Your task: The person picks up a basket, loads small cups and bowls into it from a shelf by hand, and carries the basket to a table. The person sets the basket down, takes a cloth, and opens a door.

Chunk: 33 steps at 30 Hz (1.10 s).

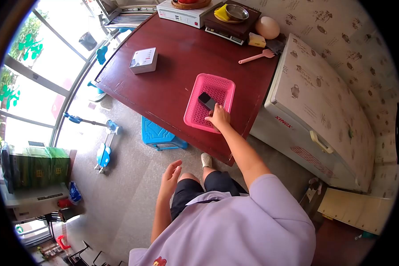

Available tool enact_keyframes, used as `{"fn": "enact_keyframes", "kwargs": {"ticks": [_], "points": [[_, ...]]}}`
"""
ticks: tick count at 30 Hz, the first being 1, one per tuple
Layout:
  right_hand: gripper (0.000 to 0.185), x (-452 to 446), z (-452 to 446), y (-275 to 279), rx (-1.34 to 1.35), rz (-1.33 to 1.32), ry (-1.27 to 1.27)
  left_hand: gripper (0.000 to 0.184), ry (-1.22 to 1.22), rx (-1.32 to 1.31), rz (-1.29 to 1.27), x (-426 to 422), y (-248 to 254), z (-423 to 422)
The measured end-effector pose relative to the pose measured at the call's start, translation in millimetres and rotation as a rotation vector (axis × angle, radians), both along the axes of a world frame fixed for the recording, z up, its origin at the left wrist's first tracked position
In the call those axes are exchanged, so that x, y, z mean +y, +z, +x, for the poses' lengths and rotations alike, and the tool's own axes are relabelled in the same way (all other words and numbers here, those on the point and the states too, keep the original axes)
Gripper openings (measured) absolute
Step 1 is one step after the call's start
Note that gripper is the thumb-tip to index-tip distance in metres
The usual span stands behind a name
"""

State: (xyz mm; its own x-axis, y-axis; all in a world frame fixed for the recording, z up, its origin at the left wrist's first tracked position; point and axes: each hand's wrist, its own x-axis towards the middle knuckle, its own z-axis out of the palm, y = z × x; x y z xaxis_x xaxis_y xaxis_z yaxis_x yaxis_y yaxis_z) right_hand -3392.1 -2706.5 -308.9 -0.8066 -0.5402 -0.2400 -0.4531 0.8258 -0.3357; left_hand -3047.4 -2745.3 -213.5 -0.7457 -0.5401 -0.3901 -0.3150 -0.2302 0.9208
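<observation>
My right hand (220,118) reaches into a pink plastic basket (193,116) with perforated sides, near the table's front corner. Inside the basket lies a small black and grey box-like object (206,101), whose exact kind I cannot make out. The index finger meets or overlaps its near end, while the thumb is spread away from it. My left hand (169,176) hangs in the air in front of the table, fingers loosely apart, with nothing in it.
On the dark red table (173,57) are a white box (143,60), a pink spatula-like tool (257,56) and a scale (226,35) bearing a metal bowl (237,12). A blue stool (159,133) stands below; a chest freezer (314,97) is at right. A blue scooter (103,153) stands left.
</observation>
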Motion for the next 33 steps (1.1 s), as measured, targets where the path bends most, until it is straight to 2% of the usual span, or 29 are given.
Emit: {"fn": "enact_keyframes", "kwargs": {"ticks": [3, 5, 6, 7, 10, 11, 13, 15, 17, 19, 20, 21, 23, 25, 27, 29, 31, 32, 33], "points": [[0.106, -35, -36, -35, 0.018, 0.095, 0.015, 0.036, -0.011, -0.115, 0.014, -33, -7, -30], [0.099, -52, -50, -43, -0.011, 0.259, 0.041, 0.037, -0.045, -0.180, 0.010, -50, -15, -48], [0.084, -59, -57, -55, 0.041, 0.241, 0.018, 0.037, -0.052, -0.185, 0.032, -55, -22, -57], [0.084, -58, -64, -61, 0.025, 0.255, 0.003, 0.037, -0.067, -0.198, 0.054, -61, -22, -62], [0.058, -49, -83, -48, -0.103, 0.012, -0.071, 0.038, -0.148, -0.239, 0.090, -85, -34, -88], [0.058, -43, -82, -27, -0.104, 0.016, -0.091, 0.038, -0.168, -0.240, 0.093, -93, -38, -92], [0.060, -24, -84, 13, -0.099, -0.227, -0.225, 0.039, -0.254, -0.250, 0.103, -103, -60, -104], [0.057, -4, -90, 45, 0.035, -0.423, -0.386, 0.041, -0.300, -0.260, 0.124, -114, -85, -112], [0.056, 19, -110, 58, 0.108, -0.333, -0.543, 0.043, -0.336, -0.263, 0.138, -119, -101, -122], [0.055, 41, -135, 30, 0.130, -0.185, -0.633, 0.050, -0.322, -0.407, 0.260, -114, -116, -141], [0.057, 47, -146, 21, 0.027, -0.064, -0.647, 0.058, -0.300, -0.477, 0.339, -111, -119, -150], [0.057, 53, -146, 8, 0.032, -0.063, -0.670, 0.058, -0.324, -0.477, 0.335, -107, -123, -155], [0.061, 54, -148, -21, -0.086, 0.182, -0.604, 0.066, -0.185, -0.480, 0.740, -105, -137, -171], [0.065, 50, -138, -45, -0.014, 0.254, -0.578, 0.070, -0.197, -0.509, 0.718, -99, -145, -186], [0.066, 49, -128, -59, -0.030, 0.264, -0.607, 0.072, -0.209, -0.432, 0.571, -95, -156, -195], [0.065, 49, -125, -64, -0.027, 0.209, -0.631, 0.067, -0.153, -0.405, 0.600, -93, -167, -207], [0.065, 49, -118, -50, -0.036, 0.161, -0.658, 0.059, 0.054, -0.422, 0.781, -93, -190, -213], [0.065, 50, -116, -39, -0.032, 0.110, -0.669, 0.036, 0.144, -0.385, 0.842, -94, -202, -216], [0.071, 53, -111, -33, 0.018, 0.056, -0.681, 0.036, 0.119, -0.390, 0.845, -95, -211, -215]]}}
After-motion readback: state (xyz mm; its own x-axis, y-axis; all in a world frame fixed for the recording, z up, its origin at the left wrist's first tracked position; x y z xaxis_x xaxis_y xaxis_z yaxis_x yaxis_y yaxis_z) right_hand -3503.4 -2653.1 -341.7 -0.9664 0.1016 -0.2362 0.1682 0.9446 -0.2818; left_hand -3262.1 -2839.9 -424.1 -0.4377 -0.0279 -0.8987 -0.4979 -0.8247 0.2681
